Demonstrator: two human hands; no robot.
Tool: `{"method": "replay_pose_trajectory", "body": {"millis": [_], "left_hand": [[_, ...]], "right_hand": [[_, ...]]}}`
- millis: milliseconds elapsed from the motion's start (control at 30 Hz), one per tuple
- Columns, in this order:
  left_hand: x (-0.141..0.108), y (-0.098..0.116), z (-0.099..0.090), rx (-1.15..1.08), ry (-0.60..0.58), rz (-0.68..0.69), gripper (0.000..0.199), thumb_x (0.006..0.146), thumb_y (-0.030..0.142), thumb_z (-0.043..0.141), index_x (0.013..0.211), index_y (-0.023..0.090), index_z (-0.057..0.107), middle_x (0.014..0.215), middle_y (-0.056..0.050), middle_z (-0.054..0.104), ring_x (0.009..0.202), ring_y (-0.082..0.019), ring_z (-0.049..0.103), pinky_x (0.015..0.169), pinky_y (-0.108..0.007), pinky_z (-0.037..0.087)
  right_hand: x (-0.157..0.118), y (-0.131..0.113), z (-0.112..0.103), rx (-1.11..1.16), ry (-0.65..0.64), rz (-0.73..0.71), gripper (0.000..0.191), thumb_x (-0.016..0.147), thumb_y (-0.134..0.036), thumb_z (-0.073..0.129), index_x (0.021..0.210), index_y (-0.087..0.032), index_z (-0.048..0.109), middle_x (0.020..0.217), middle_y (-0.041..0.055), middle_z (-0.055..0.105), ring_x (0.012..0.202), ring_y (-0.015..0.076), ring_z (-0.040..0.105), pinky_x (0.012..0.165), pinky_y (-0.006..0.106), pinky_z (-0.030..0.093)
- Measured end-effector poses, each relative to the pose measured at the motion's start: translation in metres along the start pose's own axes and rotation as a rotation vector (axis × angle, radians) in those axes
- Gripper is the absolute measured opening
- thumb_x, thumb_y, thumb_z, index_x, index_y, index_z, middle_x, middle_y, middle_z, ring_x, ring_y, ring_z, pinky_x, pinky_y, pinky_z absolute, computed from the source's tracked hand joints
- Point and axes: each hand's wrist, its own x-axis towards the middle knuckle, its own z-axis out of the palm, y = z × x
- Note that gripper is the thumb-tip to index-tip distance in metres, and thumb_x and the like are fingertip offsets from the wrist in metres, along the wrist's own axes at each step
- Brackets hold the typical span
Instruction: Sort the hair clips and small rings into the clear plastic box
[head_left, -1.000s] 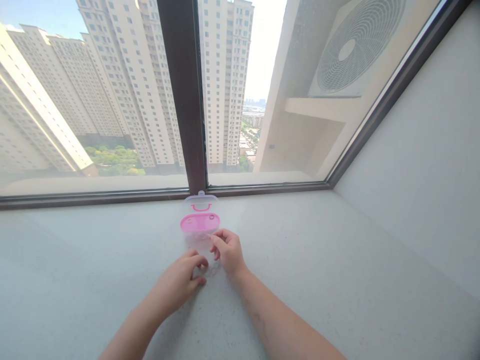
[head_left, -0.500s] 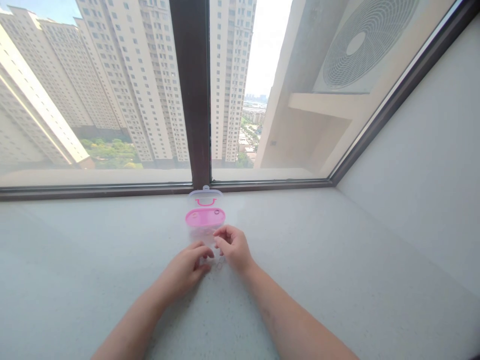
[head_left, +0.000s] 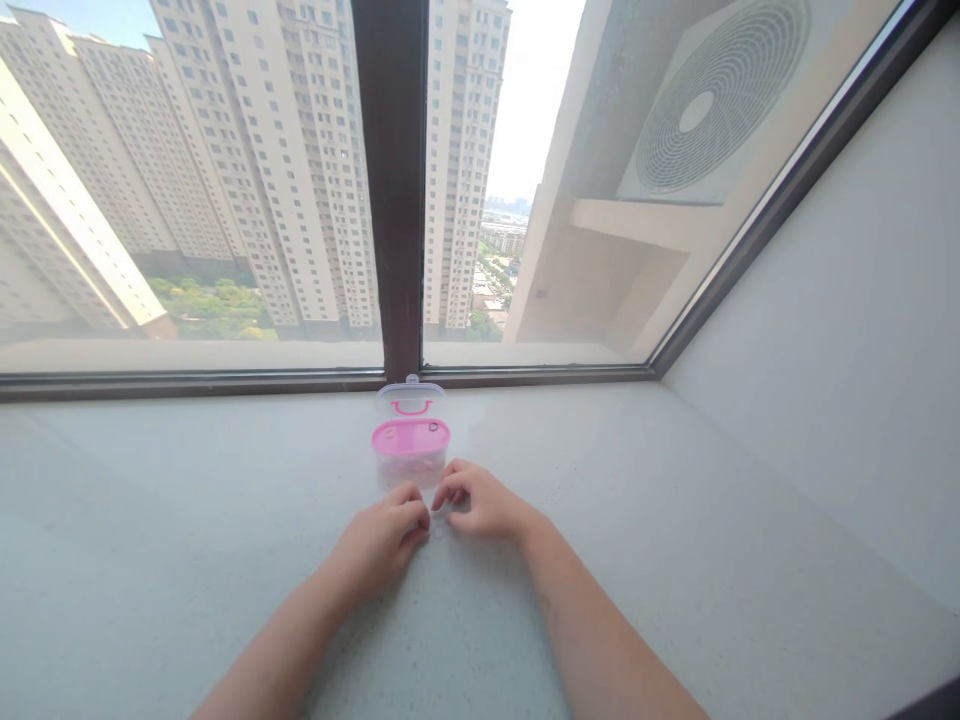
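A small clear plastic box (head_left: pixel 411 470) with a pink tray (head_left: pixel 410 440) stands just beyond my hands. Its clear lid (head_left: pixel 390 398), with a pink handle (head_left: pixel 412 411), is tilted back. A small dark ring (head_left: pixel 433 427) lies on the tray's right side and a paler ring-like piece (head_left: pixel 389 433) on its left. My left hand (head_left: pixel 390 530) rests low on the surface, thumb and fingertips pinched together; anything between them is too small to make out. Facing it, my right hand (head_left: pixel 484 503) has its fingers curved and thumb apart. A tiny clear piece (head_left: pixel 439 532) lies between the hands, blurred.
The box stands on a pale speckled sill (head_left: pixel 225 520), close to the dark window frame (head_left: pixel 405 200). A white wall (head_left: pixel 840 300) rises at the right. Beyond the glass are tall buildings and an air-conditioner unit (head_left: pixel 720 100).
My right hand has moved back from the box's front, toward me and slightly right, uncovering the box. My left hand's fingers have drawn closer together.
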Motion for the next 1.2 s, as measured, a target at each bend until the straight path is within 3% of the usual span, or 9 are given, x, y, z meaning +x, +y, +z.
{"method": "replay_pose_trajectory", "body": {"millis": [233, 433, 667, 800, 933, 1067, 1200], "left_hand": [[0.002, 0.001, 0.002, 0.040, -0.015, -0.018, 0.018, 0.085, 0.019, 0.039, 0.081, 0.022, 0.056, 0.095, -0.002, 0.057, 0.076, -0.017, 0.058, 0.068, -0.026, 0.040], [0.004, -0.001, 0.002, -0.093, 0.097, -0.040, 0.016, 0.086, 0.021, 0.038, 0.083, 0.022, 0.053, 0.090, -0.003, 0.057, 0.075, -0.018, 0.055, 0.070, -0.028, 0.042], [0.009, -0.002, 0.001, -0.276, 0.244, -0.083, 0.015, 0.085, 0.027, 0.045, 0.077, 0.020, 0.056, 0.068, 0.000, 0.057, 0.064, -0.016, 0.051, 0.061, -0.026, 0.040], [0.011, -0.002, 0.000, -0.400, 0.288, -0.126, 0.016, 0.083, 0.030, 0.051, 0.076, 0.019, 0.060, 0.060, 0.002, 0.053, 0.057, -0.014, 0.048, 0.054, -0.024, 0.037], [0.012, -0.002, 0.002, -0.510, 0.303, -0.159, 0.015, 0.080, 0.032, 0.056, 0.075, 0.019, 0.059, 0.053, 0.005, 0.049, 0.050, -0.012, 0.047, 0.050, -0.023, 0.036], [0.012, -0.005, 0.006, -0.612, 0.307, -0.142, 0.014, 0.080, 0.032, 0.058, 0.075, 0.019, 0.056, 0.060, 0.004, 0.056, 0.052, -0.012, 0.052, 0.050, -0.022, 0.039], [0.013, -0.009, 0.008, -0.699, 0.308, -0.150, 0.018, 0.078, 0.030, 0.059, 0.092, 0.019, 0.057, 0.074, -0.001, 0.065, 0.061, -0.015, 0.058, 0.054, -0.025, 0.044]], "right_hand": [[0.000, 0.002, 0.000, -0.019, -0.020, 0.027, 0.015, 0.066, -0.008, 0.069, 0.074, -0.019, 0.073, 0.094, 0.0028, 0.053, 0.079, 0.0132, 0.055, 0.074, 0.026, 0.046], [0.002, -0.001, 0.001, 0.004, -0.020, 0.016, 0.013, 0.068, -0.004, 0.065, 0.071, -0.017, 0.068, 0.091, 0.0024, 0.055, 0.076, 0.0126, 0.054, 0.072, 0.025, 0.045], [0.007, 0.002, 0.006, 0.179, 0.088, 0.045, 0.009, 0.077, -0.012, 0.057, 0.078, -0.017, 0.063, 0.068, -0.0022, 0.056, 0.063, 0.0112, 0.048, 0.061, 0.022, 0.038], [0.011, 0.005, 0.014, 0.369, 0.140, 0.068, 0.004, 0.073, -0.017, 0.062, 0.076, -0.015, 0.065, 0.066, -0.0020, 0.059, 0.059, 0.0104, 0.049, 0.059, 0.022, 0.038], [0.013, 0.004, 0.017, 0.552, 0.164, 0.144, 0.012, 0.071, -0.025, 0.067, 0.078, -0.015, 0.068, 0.060, -0.0022, 0.059, 0.055, 0.0104, 0.052, 0.055, 0.022, 0.039], [0.012, 0.005, 0.017, 0.666, 0.138, 0.178, 0.016, 0.068, -0.026, 0.071, 0.080, -0.014, 0.070, 0.060, -0.0011, 0.062, 0.055, 0.0106, 0.054, 0.055, 0.023, 0.041], [0.013, 0.012, 0.017, 0.752, 0.132, 0.170, 0.017, 0.063, -0.021, 0.075, 0.078, -0.014, 0.070, 0.064, 0.0005, 0.065, 0.060, 0.0124, 0.059, 0.055, 0.023, 0.043]]}}
